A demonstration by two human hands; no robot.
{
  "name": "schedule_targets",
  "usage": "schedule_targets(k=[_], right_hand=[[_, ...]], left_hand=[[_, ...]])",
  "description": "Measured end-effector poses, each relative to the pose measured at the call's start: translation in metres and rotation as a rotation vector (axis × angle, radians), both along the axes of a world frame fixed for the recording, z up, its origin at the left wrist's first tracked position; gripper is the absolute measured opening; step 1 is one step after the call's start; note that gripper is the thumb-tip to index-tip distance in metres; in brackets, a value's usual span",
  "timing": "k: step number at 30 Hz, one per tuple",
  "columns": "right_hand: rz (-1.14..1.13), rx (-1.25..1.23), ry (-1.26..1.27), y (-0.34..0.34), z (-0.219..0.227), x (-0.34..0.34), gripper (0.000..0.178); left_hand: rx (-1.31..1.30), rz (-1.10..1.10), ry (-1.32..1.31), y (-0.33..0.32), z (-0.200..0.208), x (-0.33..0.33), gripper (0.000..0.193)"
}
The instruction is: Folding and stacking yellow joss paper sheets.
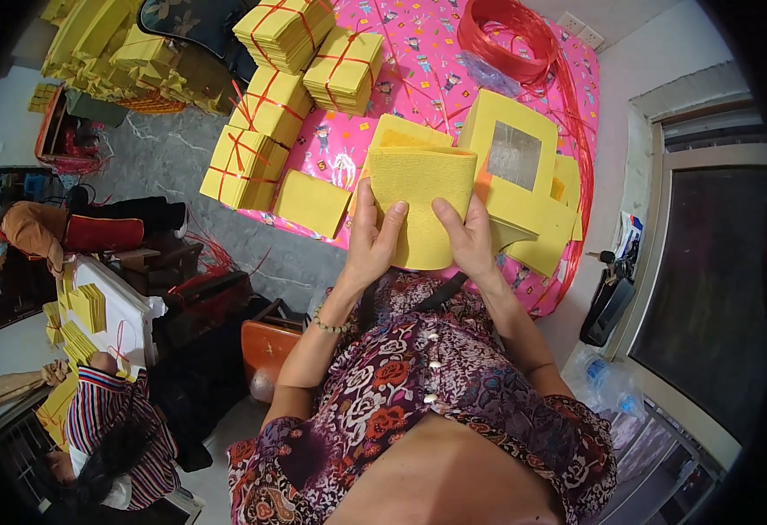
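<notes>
Between my two hands is a folded sheaf of yellow paper point(423, 197), held upright near the table's front edge. My left hand point(376, 229) grips its left side, thumb laid on the face and fingers behind. On the other side my right hand point(469, 232) grips it the same way; the fingers of both hands are mostly hidden behind the paper. More yellow paper point(414, 131) lies just behind the sheaf. To the right sits a larger yellow stack point(510, 118) with a greyish silver square point(514, 156) on its face. A flat yellow pad point(311, 203) lies to the left.
Several yellow paper bundles point(274, 107) tied with red strips stand on the pink patterned table cover point(418, 66). A coil of red plastic strip point(507, 39) is at the back right. Two other people point(125, 429) are at the left, by a white table point(125, 328). A window point(707, 262) is at right.
</notes>
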State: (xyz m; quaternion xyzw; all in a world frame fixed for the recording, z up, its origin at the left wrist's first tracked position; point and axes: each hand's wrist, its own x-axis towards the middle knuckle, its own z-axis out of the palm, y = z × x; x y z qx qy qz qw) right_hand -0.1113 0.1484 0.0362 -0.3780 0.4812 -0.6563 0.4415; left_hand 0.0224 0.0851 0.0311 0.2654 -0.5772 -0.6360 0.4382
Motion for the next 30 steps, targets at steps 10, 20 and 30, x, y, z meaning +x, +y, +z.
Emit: schedule_targets(k=[10, 20, 30], right_hand=[[-0.054, 0.059, 0.049, -0.002, 0.002, 0.005, 0.029], [-0.138, 0.078, 0.005, -0.016, -0.002, 0.003, 0.023], [-0.192, 0.095, 0.153, -0.021, -0.014, -0.021, 0.022]], left_hand=[[0.111, 0.014, 0.027, 0.0, 0.0, 0.0, 0.034], [0.202, -0.026, 0.034, -0.006, 0.0, 0.01, 0.045], [0.311, -0.128, -0.013, -0.005, 0.005, 0.021, 0.05]])
